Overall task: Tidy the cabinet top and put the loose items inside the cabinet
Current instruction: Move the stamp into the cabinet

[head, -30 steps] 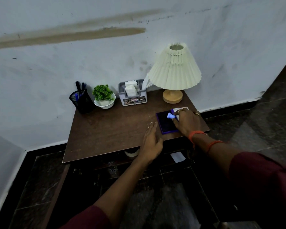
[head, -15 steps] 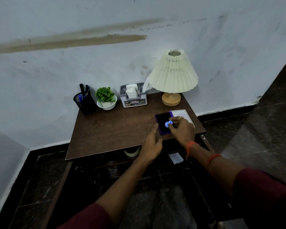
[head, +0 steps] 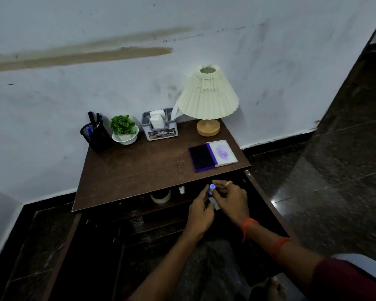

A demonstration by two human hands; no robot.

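Observation:
An open purple ink pad [head: 201,157] with its stained white lid [head: 223,153] lies at the right of the brown cabinet top [head: 135,170]. In front of the top's edge, over the open cabinet, both hands meet around a small blue stamp [head: 212,188]. My right hand [head: 231,202] pinches the stamp from the right. The fingertips of my left hand [head: 201,212] close on it from the left. The stamp's lower part is hidden between the fingers.
Along the wall stand a black mesh pen holder [head: 96,136], a small green plant in a white bowl [head: 124,131], a grey tissue organiser [head: 160,127] and a pleated lamp [head: 207,98]. A tape roll [head: 161,196] and a small white bottle [head: 181,189] sit inside the cabinet.
My right hand lifted the blue stamp off the ink pad and drew it back below the top's edge. My left hand left the cabinet top and joined it at the stamp.

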